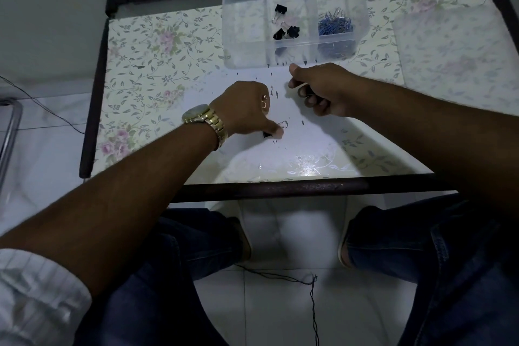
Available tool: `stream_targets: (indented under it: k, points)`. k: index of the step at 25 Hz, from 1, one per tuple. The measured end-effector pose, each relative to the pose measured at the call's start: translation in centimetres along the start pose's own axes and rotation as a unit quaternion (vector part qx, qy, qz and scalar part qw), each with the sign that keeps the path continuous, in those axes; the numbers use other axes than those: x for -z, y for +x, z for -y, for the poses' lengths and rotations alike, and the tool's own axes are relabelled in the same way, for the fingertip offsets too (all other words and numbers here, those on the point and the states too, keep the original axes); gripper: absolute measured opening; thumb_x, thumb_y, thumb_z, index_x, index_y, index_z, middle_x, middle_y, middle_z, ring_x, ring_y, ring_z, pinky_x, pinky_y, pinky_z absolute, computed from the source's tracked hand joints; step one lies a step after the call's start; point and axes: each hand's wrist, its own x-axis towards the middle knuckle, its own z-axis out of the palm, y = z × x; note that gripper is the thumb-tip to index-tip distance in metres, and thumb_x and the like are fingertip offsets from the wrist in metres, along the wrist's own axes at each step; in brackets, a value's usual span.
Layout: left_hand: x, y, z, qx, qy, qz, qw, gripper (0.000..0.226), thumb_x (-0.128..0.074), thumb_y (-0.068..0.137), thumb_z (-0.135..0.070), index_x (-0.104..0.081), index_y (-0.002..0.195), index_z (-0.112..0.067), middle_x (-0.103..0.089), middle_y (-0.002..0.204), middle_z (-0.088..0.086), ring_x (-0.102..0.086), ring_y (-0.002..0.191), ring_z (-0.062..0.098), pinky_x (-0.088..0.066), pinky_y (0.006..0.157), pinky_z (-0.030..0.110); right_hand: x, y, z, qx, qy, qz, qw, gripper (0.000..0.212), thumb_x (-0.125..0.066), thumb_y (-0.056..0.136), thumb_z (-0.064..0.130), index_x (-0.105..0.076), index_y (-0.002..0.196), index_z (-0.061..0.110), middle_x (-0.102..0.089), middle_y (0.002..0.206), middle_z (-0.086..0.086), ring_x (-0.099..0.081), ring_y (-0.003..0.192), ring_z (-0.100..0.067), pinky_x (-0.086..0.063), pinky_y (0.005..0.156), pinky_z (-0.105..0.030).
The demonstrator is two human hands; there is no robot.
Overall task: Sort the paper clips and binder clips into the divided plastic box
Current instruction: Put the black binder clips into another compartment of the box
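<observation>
Pinching a black binder clip against the tabletop with the left hand, thumb and curled fingers closed on its body, silver wire handle poking out toward the right. Reaching in from the lower left with forearm extended, back of hand up, gold metal-link watch on the wrist, white rolled sleeve at the elbow. Gripping another dark binder clip in the right hand, fingers curled round it, just in front of the divided plastic box, forearm coming in from the right. Holding black binder clips with wire handles in the middle compartment of the clear, straight-walled box, a tangled heap of blue paper clips in the right compartment; contents of the left compartment not discernible. Resting at the far side of a glossy table covered in a floral, leaf-patterned sheet, dark frame around the edge, strong glare at the near middle. Showing blue denim over both knees below, a thin black cord trailing on pale floor tiles.
</observation>
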Motion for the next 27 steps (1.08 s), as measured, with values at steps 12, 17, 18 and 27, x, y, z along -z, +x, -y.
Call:
stream_targets:
  k: [12,17,18,27]
  points:
    - [4.7,0.6,-0.6,0.112,-0.457,0.098,0.877,0.028,-0.046,0.097,-0.034,-0.051,0.076,-0.017,-0.038,0.057,-0.004,-0.023,0.047,0.013,-0.021,0.043,0.019,0.1,-1.9,3.4,-0.008,0.249,0.049,0.967,0.008,-0.053,0.096,0.014,-0.057,0.093,0.009,-0.061,0.083,-0.010,-0.061,0.064,-0.018,-0.059,0.065,-0.028]
    - [7.3,3.2,-1.9,0.142,-0.693,-0.007,0.706,0.017,-0.042,0.100,-0.017,-0.056,0.094,-0.010,-0.062,0.078,0.006,-0.034,0.047,0.008,-0.032,0.037,0.017,-0.1,-2.6,6.1,0.039,0.317,0.021,0.948,0.014,-0.055,0.100,0.005,-0.063,0.112,0.002,-0.065,0.097,-0.015,-0.070,0.087,-0.026,-0.065,0.081,-0.037]
    - [7.6,4.0,-2.4,0.157,-0.723,-0.030,0.672,0.016,-0.042,0.101,-0.014,-0.056,0.097,-0.008,-0.061,0.083,0.009,-0.039,0.051,0.009,-0.038,0.041,0.017,-0.1,-2.4,6.9,0.045,0.332,0.017,0.942,0.015,-0.055,0.100,0.005,-0.063,0.113,0.001,-0.064,0.099,-0.016,-0.070,0.089,-0.027,-0.065,0.082,-0.037]
    - [9.1,8.7,-6.4,0.207,-0.770,-0.054,0.602,0.004,-0.044,0.092,-0.013,-0.042,0.092,-0.016,-0.036,0.088,0.008,-0.038,0.079,0.022,-0.040,0.075,0.035,-0.4,-0.2,11.4,0.037,0.434,0.004,0.900,0.038,-0.052,0.103,0.021,-0.048,0.134,-0.001,-0.054,0.127,-0.019,-0.066,0.101,-0.035,-0.057,0.089,-0.052]
